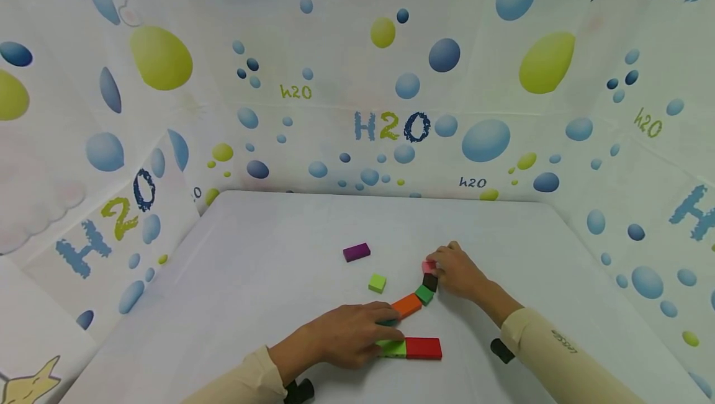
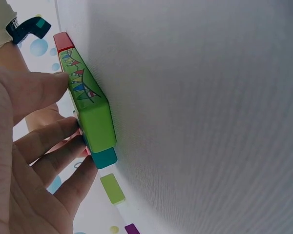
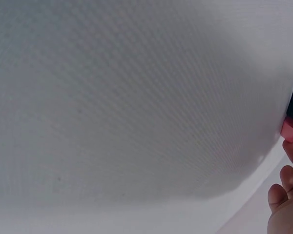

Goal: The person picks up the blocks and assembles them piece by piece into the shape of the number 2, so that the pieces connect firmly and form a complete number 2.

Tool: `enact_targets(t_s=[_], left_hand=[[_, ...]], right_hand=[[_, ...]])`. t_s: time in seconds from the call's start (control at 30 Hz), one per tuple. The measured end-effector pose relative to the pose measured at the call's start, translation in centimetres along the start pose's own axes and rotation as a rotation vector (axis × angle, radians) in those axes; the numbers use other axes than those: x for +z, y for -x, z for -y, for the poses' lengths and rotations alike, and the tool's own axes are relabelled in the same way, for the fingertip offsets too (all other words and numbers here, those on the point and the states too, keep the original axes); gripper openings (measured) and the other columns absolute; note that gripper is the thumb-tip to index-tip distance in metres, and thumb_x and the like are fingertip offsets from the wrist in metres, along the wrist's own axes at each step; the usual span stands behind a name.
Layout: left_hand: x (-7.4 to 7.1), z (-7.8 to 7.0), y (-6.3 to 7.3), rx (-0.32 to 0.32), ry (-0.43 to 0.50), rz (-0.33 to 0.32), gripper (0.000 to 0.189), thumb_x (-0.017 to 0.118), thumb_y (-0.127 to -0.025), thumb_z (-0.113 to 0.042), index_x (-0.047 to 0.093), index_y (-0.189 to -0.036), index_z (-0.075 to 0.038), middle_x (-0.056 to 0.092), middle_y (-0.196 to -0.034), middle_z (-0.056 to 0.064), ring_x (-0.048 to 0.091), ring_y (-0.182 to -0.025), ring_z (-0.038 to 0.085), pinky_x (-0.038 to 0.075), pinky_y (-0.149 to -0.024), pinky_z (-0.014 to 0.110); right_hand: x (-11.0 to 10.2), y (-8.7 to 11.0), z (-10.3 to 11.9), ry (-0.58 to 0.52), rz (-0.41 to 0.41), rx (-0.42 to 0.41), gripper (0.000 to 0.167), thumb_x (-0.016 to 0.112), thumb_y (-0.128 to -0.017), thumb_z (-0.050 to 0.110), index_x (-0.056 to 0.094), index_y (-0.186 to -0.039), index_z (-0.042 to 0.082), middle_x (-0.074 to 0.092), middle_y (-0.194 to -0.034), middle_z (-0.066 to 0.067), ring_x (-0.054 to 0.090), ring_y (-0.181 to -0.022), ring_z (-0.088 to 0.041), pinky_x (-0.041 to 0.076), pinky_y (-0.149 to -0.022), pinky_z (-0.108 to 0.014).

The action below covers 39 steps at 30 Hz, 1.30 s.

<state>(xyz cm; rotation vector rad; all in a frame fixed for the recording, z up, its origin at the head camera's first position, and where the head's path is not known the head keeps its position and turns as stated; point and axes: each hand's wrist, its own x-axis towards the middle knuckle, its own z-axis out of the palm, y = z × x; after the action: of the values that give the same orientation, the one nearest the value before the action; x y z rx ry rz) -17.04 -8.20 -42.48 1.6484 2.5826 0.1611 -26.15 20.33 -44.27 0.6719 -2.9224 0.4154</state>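
In the head view my left hand (image 1: pixel 347 334) reaches over blocks lying on the white table. Its fingers rest at a teal block (image 2: pixel 105 158), and the thumb tip lies at the edge of a light green block (image 2: pixel 98 127) printed with bunting. A red block (image 1: pixel 424 348) adjoins that green one end to end. My right hand (image 1: pixel 459 270) pinches a small pink block (image 1: pixel 428 267) at the far end of a curved row. A black block (image 1: pixel 430 282), a green block (image 1: pixel 424 295) and an orange block (image 1: pixel 406 306) continue the row towards the teal one.
A small lime block (image 1: pixel 377 283) and a purple block (image 1: pixel 356 252) lie apart, beyond the left hand. Dark wrist devices (image 1: pixel 501 350) show beneath both sleeves. A patterned cloth (image 1: pixel 313 143) with blue and green drops hangs behind and beside the table.
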Motion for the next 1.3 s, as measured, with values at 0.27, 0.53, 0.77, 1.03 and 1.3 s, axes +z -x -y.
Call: enact_targets(t_s=[0.27,0.53,0.77,1.03,1.3], left_hand=[[0.0,-0.1,0.0,-0.008,-0.003,0.001,0.044,0.066,-0.097,-0.024,0.06,-0.139,-0.034,0.051,-0.149,-0.005,0.046,-0.137,0.015,0.048,-0.108,0.035],[0.0,-0.1,0.0,-0.021,0.008,0.009,0.044,0.066,-0.097,-0.024,0.06,-0.139,-0.034,0.05,-0.15,-0.005,0.046,-0.138,0.016,0.048,-0.107,0.036],[0.0,0.0,0.0,-0.017,0.006,0.01,0.044,0.066,-0.097,-0.024,0.06,-0.14,-0.034,0.05,-0.15,-0.005,0.046,-0.138,0.016,0.048,-0.107,0.036],[0.1,0.1,0.0,-0.006,0.006,0.003,0.044,0.065,-0.097,-0.022,0.06,-0.14,-0.033,0.05,-0.15,-0.004,0.046,-0.138,0.016,0.048,-0.108,0.036],[0.1,0.2,0.1,0.007,-0.002,0.001,0.044,0.065,-0.098,-0.022,0.06,-0.14,-0.033,0.051,-0.15,-0.004,0.045,-0.139,0.015,0.046,-0.109,0.035]], right_hand=[[0.2,0.0,-0.2,-0.007,-0.006,-0.007,0.024,0.071,-0.092,0.004,0.073,-0.116,0.006,0.071,-0.111,-0.008,0.051,-0.098,-0.023,0.053,-0.083,-0.036],[0.1,0.0,-0.2,-0.006,-0.004,-0.011,0.024,0.07,-0.093,0.004,0.072,-0.117,0.006,0.071,-0.113,-0.009,0.051,-0.099,-0.023,0.053,-0.084,-0.036],[0.3,0.0,-0.1,0.008,-0.012,-0.001,0.024,0.07,-0.094,0.008,0.071,-0.118,0.005,0.07,-0.112,-0.009,0.05,-0.098,-0.023,0.054,-0.083,-0.035],[0.8,-0.7,0.3,-0.014,-0.029,0.009,0.024,0.067,-0.097,0.015,0.071,-0.119,0.005,0.07,-0.113,-0.009,0.05,-0.099,-0.024,0.053,-0.083,-0.036],[1.0,-1.4,1.4,-0.008,-0.021,0.021,0.026,0.066,-0.099,0.02,0.07,-0.12,0.007,0.07,-0.113,-0.008,0.049,-0.098,-0.023,0.052,-0.082,-0.034]])
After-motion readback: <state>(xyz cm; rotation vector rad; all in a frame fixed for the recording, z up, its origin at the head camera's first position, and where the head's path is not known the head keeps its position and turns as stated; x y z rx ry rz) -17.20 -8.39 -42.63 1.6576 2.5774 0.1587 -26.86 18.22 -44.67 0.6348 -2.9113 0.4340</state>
